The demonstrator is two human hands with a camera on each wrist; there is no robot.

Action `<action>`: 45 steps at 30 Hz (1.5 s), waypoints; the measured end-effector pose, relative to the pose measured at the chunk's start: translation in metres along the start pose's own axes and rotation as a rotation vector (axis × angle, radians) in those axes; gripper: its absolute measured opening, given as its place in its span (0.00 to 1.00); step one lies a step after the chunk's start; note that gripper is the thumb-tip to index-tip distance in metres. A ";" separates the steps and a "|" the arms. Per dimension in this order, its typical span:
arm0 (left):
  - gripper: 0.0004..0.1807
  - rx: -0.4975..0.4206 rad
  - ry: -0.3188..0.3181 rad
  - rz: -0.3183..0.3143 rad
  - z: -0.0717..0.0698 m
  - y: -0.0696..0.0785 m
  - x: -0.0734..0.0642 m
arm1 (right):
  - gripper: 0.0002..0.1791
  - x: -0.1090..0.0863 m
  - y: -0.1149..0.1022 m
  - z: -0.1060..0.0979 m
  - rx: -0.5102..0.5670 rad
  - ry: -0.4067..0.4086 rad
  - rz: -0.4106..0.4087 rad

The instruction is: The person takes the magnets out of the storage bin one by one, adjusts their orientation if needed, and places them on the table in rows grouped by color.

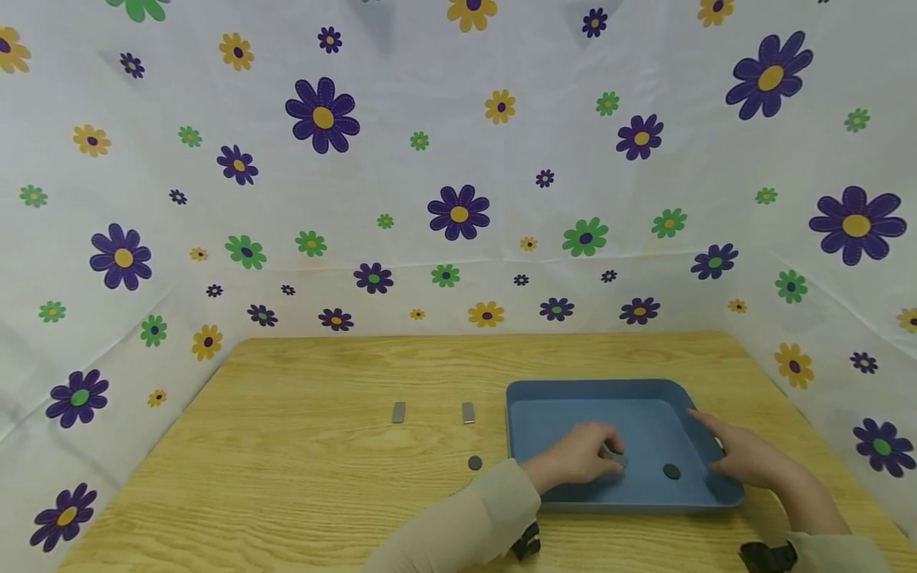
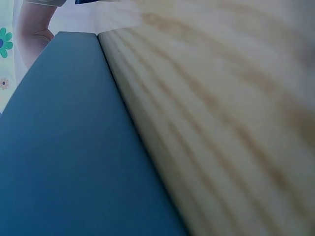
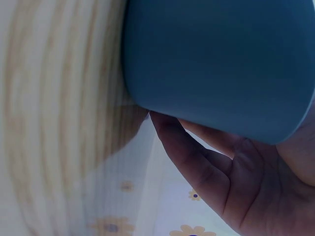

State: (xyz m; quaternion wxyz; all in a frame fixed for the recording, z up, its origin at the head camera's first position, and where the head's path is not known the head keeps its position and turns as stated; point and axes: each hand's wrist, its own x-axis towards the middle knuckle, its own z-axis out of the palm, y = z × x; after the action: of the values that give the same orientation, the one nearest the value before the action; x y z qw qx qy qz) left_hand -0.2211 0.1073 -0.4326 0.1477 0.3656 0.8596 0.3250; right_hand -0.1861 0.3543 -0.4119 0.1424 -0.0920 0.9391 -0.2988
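Note:
A blue tray (image 1: 595, 508) lies on the right half of the table. Over its floor my left hand (image 1: 579, 454) pinches a small grey piece (image 1: 618, 458), partly covered by the fingers. A dark round disc (image 1: 672, 471) lies in the tray to the right of that hand. At the tray's right wall my right hand (image 1: 752, 455) grips the rim, thumb on the inner side. The right wrist view shows fingers (image 3: 197, 172) of this hand against the outside of the tray (image 3: 216, 64). Only the tray's outer side (image 2: 83, 123) fills the left wrist view, without the left hand.
Left of the tray, another dark disc (image 1: 475, 462) lies on the wooden table (image 1: 301, 469). Two small grey rectangular pieces (image 1: 398, 412) stand or lie farther back, side by side. A white flower-printed cloth (image 1: 401, 175) encloses the table's back and sides.

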 end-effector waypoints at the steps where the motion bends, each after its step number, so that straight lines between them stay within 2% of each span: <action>1: 0.09 -0.027 0.009 -0.002 -0.001 0.000 -0.001 | 0.42 0.000 0.000 0.000 -0.005 0.001 0.000; 8: 0.08 -0.133 0.083 0.014 -0.012 0.001 -0.005 | 0.42 0.001 0.000 0.000 -0.013 0.009 -0.005; 12: 0.07 -0.216 0.125 0.000 -0.022 0.000 -0.012 | 0.42 0.000 0.000 0.000 -0.015 0.013 -0.012; 15: 0.07 -0.269 0.155 -0.017 -0.032 -0.001 -0.020 | 0.42 0.000 0.000 0.000 -0.023 0.017 -0.018; 22: 0.09 -0.366 0.219 0.010 -0.057 -0.015 -0.045 | 0.42 0.000 0.000 -0.001 -0.030 0.016 -0.006; 25: 0.09 -0.373 0.235 -0.001 -0.066 -0.028 -0.058 | 0.41 0.001 0.000 0.000 -0.035 0.014 -0.004; 33: 0.10 -0.347 0.285 -0.102 -0.083 -0.065 -0.093 | 0.42 0.001 0.001 0.001 0.006 0.008 0.007; 35: 0.09 -0.321 0.302 -0.099 -0.090 -0.063 -0.105 | 0.42 0.001 0.002 0.002 0.021 0.002 0.010; 40: 0.08 -0.277 0.313 -0.115 -0.096 -0.078 -0.125 | 0.42 0.000 0.003 0.002 0.026 0.003 0.007; 42: 0.08 -0.270 0.312 -0.127 -0.095 -0.093 -0.128 | 0.42 0.000 0.003 0.002 0.022 0.003 0.007; 45: 0.07 -0.259 0.314 -0.147 -0.097 -0.099 -0.137 | 0.42 0.000 0.003 0.001 0.004 0.003 -0.003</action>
State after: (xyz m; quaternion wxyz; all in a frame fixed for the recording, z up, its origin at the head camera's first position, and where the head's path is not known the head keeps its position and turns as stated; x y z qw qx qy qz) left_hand -0.2271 -0.0879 -0.4243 0.0811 0.2247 0.8474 0.4742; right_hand -0.1866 0.3561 -0.4141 0.1408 -0.0928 0.9387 -0.3008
